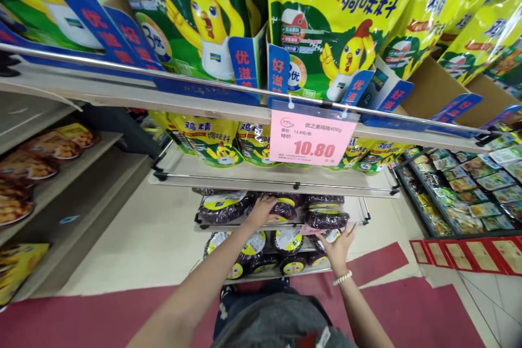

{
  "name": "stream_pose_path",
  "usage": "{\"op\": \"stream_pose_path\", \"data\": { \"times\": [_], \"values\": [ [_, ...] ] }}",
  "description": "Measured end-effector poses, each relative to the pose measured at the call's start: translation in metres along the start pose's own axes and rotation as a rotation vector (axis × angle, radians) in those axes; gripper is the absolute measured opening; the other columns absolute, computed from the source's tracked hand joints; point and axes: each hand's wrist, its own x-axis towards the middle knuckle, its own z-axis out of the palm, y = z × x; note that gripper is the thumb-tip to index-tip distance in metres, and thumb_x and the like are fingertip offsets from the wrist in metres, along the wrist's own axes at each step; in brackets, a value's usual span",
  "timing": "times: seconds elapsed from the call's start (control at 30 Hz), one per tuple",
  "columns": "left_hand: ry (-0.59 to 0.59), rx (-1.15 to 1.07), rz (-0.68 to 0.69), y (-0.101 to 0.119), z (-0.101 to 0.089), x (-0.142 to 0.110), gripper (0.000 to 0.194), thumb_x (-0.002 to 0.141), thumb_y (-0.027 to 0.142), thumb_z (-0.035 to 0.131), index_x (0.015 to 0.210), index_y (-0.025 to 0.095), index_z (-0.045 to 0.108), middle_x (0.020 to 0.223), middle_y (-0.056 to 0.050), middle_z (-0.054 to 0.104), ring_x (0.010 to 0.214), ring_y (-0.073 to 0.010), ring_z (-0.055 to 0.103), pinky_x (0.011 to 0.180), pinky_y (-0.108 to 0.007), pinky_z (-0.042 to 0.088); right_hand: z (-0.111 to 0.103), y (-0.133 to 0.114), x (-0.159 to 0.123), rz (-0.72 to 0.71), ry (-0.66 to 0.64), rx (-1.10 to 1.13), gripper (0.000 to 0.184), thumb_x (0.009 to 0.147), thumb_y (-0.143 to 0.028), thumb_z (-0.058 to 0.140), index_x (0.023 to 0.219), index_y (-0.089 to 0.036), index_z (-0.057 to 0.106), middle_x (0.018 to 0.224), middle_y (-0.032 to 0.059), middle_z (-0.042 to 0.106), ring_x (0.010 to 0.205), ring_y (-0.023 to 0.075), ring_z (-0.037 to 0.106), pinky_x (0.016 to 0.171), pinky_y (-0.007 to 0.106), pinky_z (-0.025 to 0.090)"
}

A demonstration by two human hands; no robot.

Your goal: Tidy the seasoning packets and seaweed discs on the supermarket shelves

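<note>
On the low shelf [253, 227], round flat packs of what looks like dried seaweed, dark purple-black in clear wrap with yellow labels, lie stacked. My left hand [261, 212] reaches in with its fingers closed on the near edge of a dried seaweed pack [284, 210] in the middle. Just right of it, my right hand [339, 244] is at the front corner of another stack, its fingertips at the edge of a seaweed pack [326, 220]. Its thumb and fingers are spread apart. A small pink price tag [310, 229] is beside that thumb.
Above are shelves of yellow-green seasoning pouches [342, 27] with a hanging pink price card [314, 136]. More round packs [287, 240] stand on the tier below. Side shelves [81, 185] flank the left; a slanted rack of packets [465, 190] is at the right.
</note>
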Motion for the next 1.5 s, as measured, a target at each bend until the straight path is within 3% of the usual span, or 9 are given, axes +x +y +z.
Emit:
{"op": "stream_pose_path", "data": {
  "times": [0.13,0.23,0.37,0.53,0.77,0.97,1.1,1.33,1.5],
  "values": [
    [0.034,-0.119,-0.004,-0.006,0.013,0.018,0.051,0.079,0.040,0.078,0.121,0.018,0.059,0.126,-0.010,0.063,0.121,-0.0287,0.053,0.103,-0.042,0.041,0.035,0.026,0.011,0.058,-0.159,-0.058,0.121,0.073,-0.087,0.051,0.157,-0.007,0.016,0.157,0.0306,0.009,0.146,0.0479,0.009,0.113,0.062,0.023],
    [0.049,-0.017,-0.015,-0.002,0.013,0.023,0.048,0.084,0.041,0.073,0.123,0.017,0.058,0.129,-0.012,0.061,0.124,-0.0311,0.051,0.103,-0.045,0.041,0.055,0.018,0.041,-0.001,-0.242,-0.111,0.119,0.070,-0.085,0.058,0.157,-0.014,0.020,0.157,0.0258,0.015,0.144,0.0467,0.013,0.114,0.059,0.022],
    [0.154,0.178,-0.146,0.022,0.016,0.006,0.052,0.091,0.047,0.060,0.125,0.008,0.054,0.123,-0.021,0.059,0.118,-0.0361,0.051,0.099,-0.049,0.041,0.064,0.009,0.067,0.031,-0.325,-0.167,0.135,0.057,-0.086,0.067,0.157,-0.011,0.017,0.154,0.0296,0.016,0.137,0.0484,0.022,0.109,0.061,0.025],
    [0.357,0.242,-0.408,0.042,0.041,-0.024,0.061,0.094,0.052,0.049,0.134,0.006,0.048,0.129,-0.025,0.048,0.121,-0.0404,0.044,0.100,-0.051,0.042,0.051,0.023,0.069,-0.004,-0.465,-0.101,0.131,0.063,-0.087,0.061,0.158,-0.012,0.012,0.154,0.0307,0.016,0.142,0.0471,0.016,0.109,0.061,0.026],
    [0.240,0.199,-0.340,0.016,0.042,-0.029,0.069,0.093,0.053,0.051,0.141,0.003,0.041,0.129,-0.026,0.046,0.123,-0.0402,0.044,0.102,-0.053,0.044,0.034,0.028,0.056,-0.057,-0.383,-0.020,0.120,0.076,-0.081,0.054,0.159,-0.010,0.006,0.156,0.0307,0.011,0.147,0.0425,0.009,0.114,0.058,0.020],
    [0.396,0.189,-0.255,0.023,0.055,-0.054,0.078,0.093,0.052,0.049,0.152,0.007,0.023,0.152,-0.027,0.024,0.143,-0.0440,0.023,0.114,-0.058,0.031,0.022,0.015,0.045,-0.065,-0.296,0.014,0.116,0.079,-0.073,0.058,0.159,-0.011,0.000,0.160,0.0280,-0.006,0.148,0.0445,-0.003,0.116,0.062,0.014],
    [0.408,0.136,-0.217,0.027,0.063,-0.067,0.083,0.094,0.046,0.050,0.155,0.007,0.012,0.159,-0.027,0.011,0.148,-0.0436,0.012,0.117,-0.060,0.026,0.017,0.004,0.037,-0.135,-0.263,-0.035,0.113,0.078,-0.062,0.065,0.159,-0.013,0.003,0.160,0.0250,-0.011,0.148,0.0452,-0.007,0.117,0.060,0.016],
    [0.345,0.024,-0.111,0.008,0.043,-0.091,0.089,0.089,0.037,0.057,0.157,0.010,0.006,0.162,-0.025,-0.001,0.152,-0.0389,0.005,0.121,-0.054,0.025,0.016,-0.016,0.028,-0.051,-0.288,-0.138,0.119,0.074,-0.051,0.075,0.160,-0.018,0.000,0.161,0.0242,-0.009,0.148,0.0469,-0.005,0.113,0.064,0.023],
    [0.276,-0.002,-0.090,-0.042,0.018,-0.130,0.075,0.098,0.047,0.043,0.157,0.014,0.010,0.163,-0.022,0.002,0.153,-0.0360,0.003,0.121,-0.056,0.023,0.003,-0.059,0.000,-0.038,-0.257,-0.254,0.120,0.069,-0.031,0.080,0.160,-0.019,0.003,0.159,0.0239,-0.020,0.148,0.0489,-0.005,0.110,0.065,0.027]
  ]
}}
